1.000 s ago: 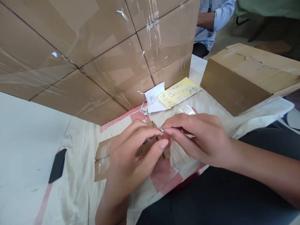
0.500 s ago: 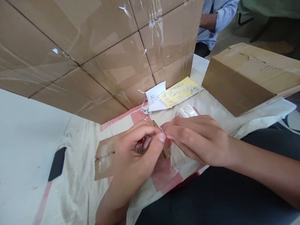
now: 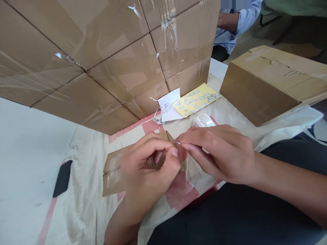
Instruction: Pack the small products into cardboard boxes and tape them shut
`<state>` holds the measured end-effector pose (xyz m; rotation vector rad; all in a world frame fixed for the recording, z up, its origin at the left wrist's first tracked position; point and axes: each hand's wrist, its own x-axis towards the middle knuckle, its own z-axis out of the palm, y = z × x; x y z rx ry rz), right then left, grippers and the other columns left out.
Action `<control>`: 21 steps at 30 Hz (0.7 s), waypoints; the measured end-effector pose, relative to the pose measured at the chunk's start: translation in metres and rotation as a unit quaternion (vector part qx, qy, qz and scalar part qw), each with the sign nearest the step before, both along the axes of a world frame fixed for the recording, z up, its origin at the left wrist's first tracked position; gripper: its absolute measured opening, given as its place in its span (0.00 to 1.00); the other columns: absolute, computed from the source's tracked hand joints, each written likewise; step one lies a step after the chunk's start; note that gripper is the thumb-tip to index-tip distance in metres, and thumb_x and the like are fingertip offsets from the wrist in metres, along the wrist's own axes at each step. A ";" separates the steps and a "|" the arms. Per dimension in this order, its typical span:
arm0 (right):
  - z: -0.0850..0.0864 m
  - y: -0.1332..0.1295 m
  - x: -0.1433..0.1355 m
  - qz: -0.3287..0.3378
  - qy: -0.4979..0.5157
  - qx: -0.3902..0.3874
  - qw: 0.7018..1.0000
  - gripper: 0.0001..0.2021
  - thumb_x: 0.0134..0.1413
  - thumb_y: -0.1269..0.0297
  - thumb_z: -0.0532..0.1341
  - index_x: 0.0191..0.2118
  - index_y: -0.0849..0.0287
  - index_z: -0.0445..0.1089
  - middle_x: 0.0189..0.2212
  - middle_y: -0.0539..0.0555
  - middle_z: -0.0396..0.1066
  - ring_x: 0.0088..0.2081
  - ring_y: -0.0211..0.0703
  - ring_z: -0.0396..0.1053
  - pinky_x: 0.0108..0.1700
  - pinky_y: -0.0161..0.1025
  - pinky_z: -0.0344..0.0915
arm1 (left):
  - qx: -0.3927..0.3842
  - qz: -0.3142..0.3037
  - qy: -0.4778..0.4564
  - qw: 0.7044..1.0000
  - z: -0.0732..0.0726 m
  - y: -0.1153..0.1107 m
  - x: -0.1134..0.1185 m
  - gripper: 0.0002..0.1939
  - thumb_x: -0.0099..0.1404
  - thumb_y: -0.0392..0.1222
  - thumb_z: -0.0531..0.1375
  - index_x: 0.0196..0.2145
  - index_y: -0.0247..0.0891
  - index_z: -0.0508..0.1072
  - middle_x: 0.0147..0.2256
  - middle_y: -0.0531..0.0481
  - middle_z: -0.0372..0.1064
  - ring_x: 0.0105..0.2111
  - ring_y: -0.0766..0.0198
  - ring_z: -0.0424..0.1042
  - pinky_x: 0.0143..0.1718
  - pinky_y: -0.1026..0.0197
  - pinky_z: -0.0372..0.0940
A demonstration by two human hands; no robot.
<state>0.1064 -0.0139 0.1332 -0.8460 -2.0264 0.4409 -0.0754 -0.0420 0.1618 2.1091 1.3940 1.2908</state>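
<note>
My left hand [image 3: 150,168] is closed in a pinch, thumb against forefinger; whatever it holds is too small or hidden to make out. Opposite it, my right hand [image 3: 219,151] pinches a thin pale strip [image 3: 176,142], which spans the small gap between the two sets of fingertips. Beneath both hands lies a small taped cardboard box [image 3: 110,177], mostly covered by my left hand. Just beyond my right hand sits a white roll [image 3: 204,119], partly hidden by the fingers. A yellow sheet [image 3: 200,91] with several small outlined pale labels overlaps a white paper [image 3: 170,115].
A wall of stacked, taped cartons [image 3: 122,78] rises in front. Another carton [image 3: 258,92] stands at the right. A dark flat object [image 3: 62,178] lies at left on the cream and pink cloth [image 3: 84,204]. Crumpled scraps [image 3: 158,120] lie by the white paper. Another person [image 3: 230,27] sits behind.
My right hand has drawn slightly right, away from my left fingertips, and the thin strip now shows between them. My left thumb has shifted a little. The things around have stayed put.
</note>
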 end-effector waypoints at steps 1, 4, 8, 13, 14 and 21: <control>0.000 0.000 0.000 0.001 0.000 0.000 1.000 0.13 0.72 0.57 0.54 0.36 0.53 0.71 0.25 0.51 0.72 0.30 0.41 0.70 0.30 0.37 0.66 | -0.010 -0.007 0.003 1.000 0.000 0.000 -0.001 0.11 0.66 0.31 0.60 0.27 0.41 0.72 0.24 0.55 0.65 0.24 0.68 0.63 0.24 0.62 0.60; -0.001 0.001 0.001 0.008 -0.007 0.014 1.000 0.13 0.72 0.57 0.54 0.36 0.53 0.71 0.26 0.52 0.73 0.31 0.41 0.70 0.30 0.37 0.66 | -0.052 -0.024 -0.008 0.998 0.001 0.002 -0.003 0.11 0.69 0.34 0.59 0.28 0.41 0.73 0.26 0.54 0.67 0.26 0.67 0.66 0.25 0.62 0.62; -0.003 0.002 0.002 0.014 -0.014 0.066 0.998 0.12 0.72 0.61 0.54 0.36 0.53 0.70 0.27 0.52 0.73 0.32 0.41 0.71 0.32 0.37 0.67 | -0.072 -0.026 -0.026 0.997 -0.001 0.002 -0.002 0.11 0.71 0.37 0.60 0.30 0.42 0.75 0.27 0.54 0.68 0.26 0.68 0.65 0.24 0.62 0.60; -0.004 0.002 0.002 0.001 -0.022 0.120 0.993 0.10 0.71 0.65 0.53 0.38 0.53 0.71 0.28 0.51 0.74 0.31 0.40 0.72 0.33 0.38 0.68 | -0.085 -0.032 -0.044 0.995 -0.003 0.001 -0.002 0.10 0.72 0.37 0.60 0.32 0.44 0.77 0.28 0.55 0.70 0.28 0.68 0.67 0.26 0.61 0.61; -0.004 0.003 0.002 0.001 -0.021 0.129 0.991 0.10 0.71 0.66 0.53 0.39 0.53 0.70 0.28 0.51 0.75 0.31 0.40 0.73 0.33 0.38 0.68 | -0.087 -0.033 -0.041 0.995 -0.003 0.001 -0.003 0.10 0.72 0.37 0.60 0.32 0.44 0.77 0.29 0.55 0.70 0.28 0.68 0.67 0.26 0.61 0.61; -0.004 0.000 0.001 -0.022 -0.039 0.175 0.984 0.09 0.68 0.70 0.56 0.35 0.54 0.70 0.28 0.49 0.75 0.30 0.38 0.71 0.32 0.37 0.68 | -0.044 -0.029 -0.012 0.999 -0.004 0.001 -0.002 0.10 0.71 0.33 0.59 0.32 0.43 0.74 0.28 0.55 0.66 0.28 0.68 0.64 0.27 0.61 0.59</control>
